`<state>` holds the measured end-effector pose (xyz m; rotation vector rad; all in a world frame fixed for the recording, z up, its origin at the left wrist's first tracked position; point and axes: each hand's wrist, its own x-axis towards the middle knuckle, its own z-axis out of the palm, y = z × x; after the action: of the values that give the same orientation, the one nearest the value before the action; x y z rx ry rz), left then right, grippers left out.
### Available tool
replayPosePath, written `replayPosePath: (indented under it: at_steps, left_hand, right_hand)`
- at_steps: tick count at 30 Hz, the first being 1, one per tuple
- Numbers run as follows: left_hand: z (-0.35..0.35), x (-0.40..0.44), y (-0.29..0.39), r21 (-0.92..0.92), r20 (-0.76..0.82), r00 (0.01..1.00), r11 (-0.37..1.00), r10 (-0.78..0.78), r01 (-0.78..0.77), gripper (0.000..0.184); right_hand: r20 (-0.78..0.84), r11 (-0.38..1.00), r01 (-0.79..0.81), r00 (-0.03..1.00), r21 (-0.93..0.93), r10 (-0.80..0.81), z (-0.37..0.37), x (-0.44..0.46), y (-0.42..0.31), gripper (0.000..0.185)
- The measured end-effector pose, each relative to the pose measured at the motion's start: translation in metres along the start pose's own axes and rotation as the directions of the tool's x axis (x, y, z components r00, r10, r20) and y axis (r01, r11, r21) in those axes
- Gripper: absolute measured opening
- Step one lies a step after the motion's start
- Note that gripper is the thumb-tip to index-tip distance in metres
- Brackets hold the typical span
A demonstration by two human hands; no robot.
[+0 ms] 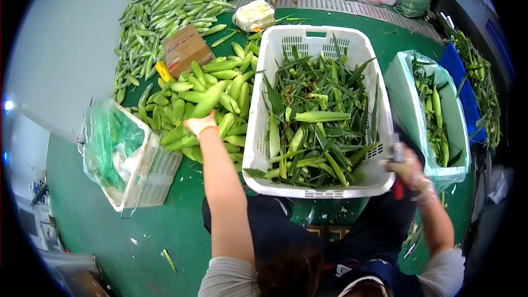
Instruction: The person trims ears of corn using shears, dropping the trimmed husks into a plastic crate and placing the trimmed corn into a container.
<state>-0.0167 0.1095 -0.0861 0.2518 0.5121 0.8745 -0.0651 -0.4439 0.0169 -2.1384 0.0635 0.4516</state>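
My left hand [200,124] is closed around the lower end of a green ear of corn [210,99], over a heap of husked-green ears [179,111] left of the white crate. My right hand [404,168], in a pale glove, is closed on a tool [397,151] with a metallic part, beside the crate's right front corner; the tool is blurred. Between my hands stands the large white crate [319,191], holding cut green leaves [300,85] and husk pieces. One pale green piece [323,116] lies across the leaves.
A cardboard box [187,49] rests behind the heap, with many wrapped ears [159,16] beyond. At the left is a basket with green bags [157,179]. A lined bin [429,171] and a blue panel [461,91] stand right.
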Motion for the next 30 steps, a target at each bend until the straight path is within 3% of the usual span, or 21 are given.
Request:
replayPosePath:
  at_steps: [2,3,5,6,7,8,9,11,13,14,15,16,17,19,20,21,22,24,27,29,30]
  left_hand:
    - [-0.009,0.056,0.019,-0.006,0.007,0.990,0.990,0.141,-0.141,0.066]
    - [-0.008,0.080,0.028,-0.097,-0.025,0.979,0.974,0.202,-0.203,0.063]
    - [0.012,0.090,0.049,0.081,-0.010,0.996,0.993,0.084,-0.083,0.063]
    - [0.020,0.097,0.056,0.032,-0.146,0.989,0.999,-0.011,0.016,0.069]
    - [0.020,0.101,0.064,0.082,-0.064,0.992,0.990,-0.107,0.113,0.077]
    - [0.015,0.096,0.067,0.272,0.054,0.991,0.957,-0.123,0.104,0.078]
    - [0.012,0.086,0.060,0.453,0.178,0.965,0.886,-0.192,0.093,0.079]
    - [0.003,0.095,0.040,0.800,0.178,0.963,0.600,-0.203,-0.021,0.056]
    - [0.020,0.085,-0.004,0.923,0.205,0.923,0.379,-0.326,-0.071,0.037]
    - [0.030,0.082,-0.029,0.948,0.226,0.880,0.302,-0.417,-0.101,0.031]
    - [0.065,0.026,-0.057,0.968,0.205,0.949,0.191,-0.239,-0.161,0.028]
    - [0.089,-0.011,-0.087,0.962,0.273,0.895,0.087,-0.352,-0.259,0.029]
    - [0.108,-0.051,-0.113,0.930,0.327,0.834,-0.004,-0.444,-0.367,0.030]
    - [0.122,-0.194,-0.173,0.767,0.577,0.586,0.129,-0.569,-0.629,0.033]
    - [0.133,-0.286,-0.193,0.569,0.669,0.333,0.169,-0.665,-0.805,0.033]
    - [0.127,-0.333,-0.222,0.478,0.631,0.142,0.238,-0.763,-0.846,0.035]
    - [0.122,-0.389,-0.245,0.639,0.407,0.130,0.180,-0.904,-0.747,0.037]
    - [0.103,-0.475,-0.299,0.274,0.375,-0.262,0.376,-0.889,-0.885,0.044]
    - [0.049,-0.563,-0.380,0.152,0.292,-0.371,0.426,-0.882,-0.892,0.053]
    - [0.010,-0.585,-0.432,-0.099,0.066,-0.264,0.257,-0.962,-0.961,0.039]
    - [-0.018,-0.580,-0.450,-0.073,0.168,-0.197,0.187,-0.966,-0.980,0.032]
  right_hand:
    - [-0.185,1.000,0.013,0.983,-0.013,-0.015,-0.063,0.006,0.058,0.033]
    - [-0.298,0.990,-0.136,0.946,-0.023,0.123,-0.088,-0.004,0.055,0.031]
    - [-0.466,0.965,-0.166,0.851,0.201,0.243,-0.143,-0.006,0.131,0.031]
    - [-0.450,0.923,-0.239,0.818,0.303,0.360,-0.168,-0.015,0.163,0.033]
    - [-0.414,0.882,-0.289,0.799,0.372,0.436,-0.194,-0.020,0.204,0.045]
    - [-0.516,0.918,-0.327,0.760,0.223,0.396,-0.201,-0.022,0.220,0.050]
    - [-0.622,0.919,-0.385,0.700,0.086,0.351,-0.208,-0.030,0.240,0.056]
    - [-0.642,0.840,-0.525,0.692,-0.135,0.330,-0.195,-0.047,0.197,0.052]
    - [-0.699,0.665,-0.677,0.639,-0.315,0.319,-0.210,-0.044,0.223,0.047]
    - [-0.716,0.672,-0.642,0.658,-0.370,0.235,-0.212,-0.044,0.212,0.042]
    - [-0.769,0.793,-0.517,0.632,-0.323,0.098,-0.216,-0.041,0.215,0.038]
    - [-0.805,0.881,-0.359,0.592,-0.309,-0.041,-0.220,-0.038,0.219,0.034]
    - [-0.709,0.815,-0.297,0.680,-0.497,-0.185,-0.234,-0.035,0.235,0.032]
    - [-0.568,0.674,-0.286,0.788,-0.681,-0.240,-0.247,-0.017,0.261,0.032]
    - [-0.460,0.668,-0.270,0.879,-0.693,-0.122,-0.250,-0.017,0.262,0.033]
    - [-0.335,0.665,-0.246,0.942,-0.705,-0.006,-0.256,-0.017,0.262,0.034]
    - [-0.263,0.649,-0.194,0.965,-0.736,-0.010,-0.259,-0.011,0.283,0.036]
    - [-0.107,0.577,-0.066,0.994,-0.814,-0.037,-0.266,-0.010,0.290,0.038]
    - [-0.222,0.618,-0.158,0.975,-0.770,-0.027,-0.262,0.001,0.298,0.035]
    - [-0.229,0.691,-0.068,0.963,-0.719,-0.144,-0.258,-0.007,0.310,0.032]
    - [-0.233,0.692,-0.074,0.962,-0.718,-0.139,-0.258,-0.009,0.317,0.032]
